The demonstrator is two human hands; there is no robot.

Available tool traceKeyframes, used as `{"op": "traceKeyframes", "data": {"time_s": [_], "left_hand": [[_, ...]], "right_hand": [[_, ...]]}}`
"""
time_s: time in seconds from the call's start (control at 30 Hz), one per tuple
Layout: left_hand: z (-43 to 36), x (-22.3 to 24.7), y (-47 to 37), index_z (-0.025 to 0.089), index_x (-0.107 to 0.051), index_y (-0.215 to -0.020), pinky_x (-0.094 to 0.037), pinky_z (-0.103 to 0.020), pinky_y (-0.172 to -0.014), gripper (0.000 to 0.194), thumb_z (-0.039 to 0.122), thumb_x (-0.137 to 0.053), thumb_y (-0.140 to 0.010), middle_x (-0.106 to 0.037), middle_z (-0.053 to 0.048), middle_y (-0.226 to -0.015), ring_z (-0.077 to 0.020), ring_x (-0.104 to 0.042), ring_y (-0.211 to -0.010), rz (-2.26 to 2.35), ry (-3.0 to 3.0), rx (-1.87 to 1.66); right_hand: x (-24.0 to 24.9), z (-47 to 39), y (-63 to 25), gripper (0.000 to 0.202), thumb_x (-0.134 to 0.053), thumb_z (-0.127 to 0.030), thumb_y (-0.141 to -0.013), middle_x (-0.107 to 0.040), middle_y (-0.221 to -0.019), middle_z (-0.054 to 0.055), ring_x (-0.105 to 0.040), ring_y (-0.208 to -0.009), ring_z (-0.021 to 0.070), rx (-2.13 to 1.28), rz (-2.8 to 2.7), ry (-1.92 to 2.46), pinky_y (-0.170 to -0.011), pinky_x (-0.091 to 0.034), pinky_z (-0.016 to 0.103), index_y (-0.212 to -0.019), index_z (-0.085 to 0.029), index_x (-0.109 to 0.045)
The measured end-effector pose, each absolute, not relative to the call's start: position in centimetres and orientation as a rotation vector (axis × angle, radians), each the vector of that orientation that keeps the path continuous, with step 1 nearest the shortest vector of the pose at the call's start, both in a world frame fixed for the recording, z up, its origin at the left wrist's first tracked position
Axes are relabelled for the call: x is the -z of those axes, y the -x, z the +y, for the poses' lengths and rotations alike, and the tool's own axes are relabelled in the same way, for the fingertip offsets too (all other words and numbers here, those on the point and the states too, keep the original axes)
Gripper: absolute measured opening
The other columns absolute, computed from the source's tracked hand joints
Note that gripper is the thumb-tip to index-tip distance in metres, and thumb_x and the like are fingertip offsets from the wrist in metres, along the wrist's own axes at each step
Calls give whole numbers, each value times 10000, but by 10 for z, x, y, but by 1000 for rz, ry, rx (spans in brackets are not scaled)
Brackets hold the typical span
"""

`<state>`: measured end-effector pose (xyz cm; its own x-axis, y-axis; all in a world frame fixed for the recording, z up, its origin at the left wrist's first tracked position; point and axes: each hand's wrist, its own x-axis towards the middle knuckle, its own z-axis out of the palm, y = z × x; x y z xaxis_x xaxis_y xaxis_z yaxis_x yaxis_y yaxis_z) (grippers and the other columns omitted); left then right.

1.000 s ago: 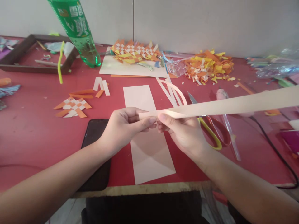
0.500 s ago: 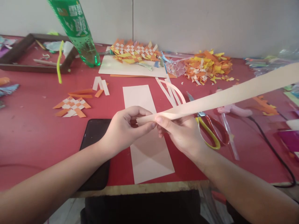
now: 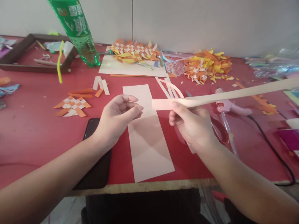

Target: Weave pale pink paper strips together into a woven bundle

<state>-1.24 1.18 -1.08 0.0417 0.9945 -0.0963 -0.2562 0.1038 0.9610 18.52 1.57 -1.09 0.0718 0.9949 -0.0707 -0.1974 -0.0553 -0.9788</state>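
Note:
My right hand (image 3: 191,124) pinches a long cream paper strip (image 3: 219,97) between thumb and fingers. The strip's short end points left, and its long part runs off to the right edge. Another pale paper end shows just below that hand; whether it belongs to the same strip I cannot tell. To the left, apart from the strip, my left hand (image 3: 121,116) has its fingers curled with gaps between them and nothing in them. Beneath both hands lies a cream paper rectangle (image 3: 151,146). Scissors (image 3: 220,130) are mostly hidden behind my right hand, one red handle showing.
A black phone (image 3: 99,168) lies partly under my left wrist. A woven orange-and-white paper fish (image 3: 73,106) sits at left. A green bottle (image 3: 80,34) stands behind, by a dark frame (image 3: 23,67). A pink glue gun (image 3: 225,105) and paper scraps (image 3: 210,67) are at right.
My left hand has let go of the paper strip's end and moved left. My right hand has carried the strip a little to the right, now covering most of the scissors.

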Motion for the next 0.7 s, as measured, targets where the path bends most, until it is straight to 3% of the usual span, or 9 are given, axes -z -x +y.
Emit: {"op": "traceKeyframes", "data": {"time_s": [0.17, 0.27, 0.4, 0.7], "left_hand": [[8, 8, 9, 185, -674, -990, -520, -235, -757, 310, 214, -811, -714, -713, -22, -880, -147, -664, -845, 994, -1090, -986], [4, 4, 8, 154, -715, -828, -499, -222, -675, 182, 274, -806, -726, -700, -24, -763, -125, -632, -723, 1042, -1181, -885], [3, 2, 10, 167, -714, -805, -473, -209, -606, 205, 357, -776, -759, -674, -2, -679, -103, -592, -641, 1118, -1201, -880], [3, 2, 9, 166, -726, -794, -485, -201, -632, 122, 250, -794, -736, -689, -4, -718, -101, -609, -656, 1069, -1116, -890]], "right_hand": [[16, 7, -181, 98, -751, -296, -800, -619, -541, -13, -556, -447, 114, -1307, -1270, 1082, -416, -471, 259, -779, -202, -768], [18, 4, -180, 116, -719, -290, -835, -631, -569, -8, -569, -481, 114, -1384, -1369, 1025, -441, -486, 254, -863, -198, -784], [18, 5, -181, 73, -739, -269, -817, -644, -581, -11, -601, -526, 124, -1405, -1310, 988, -474, -505, 251, -806, -204, -770], [15, 7, -183, 124, -761, -295, -792, -612, -548, -16, -556, -460, 103, -1451, -1233, 1048, -423, -466, 236, -763, -176, -742]]}}
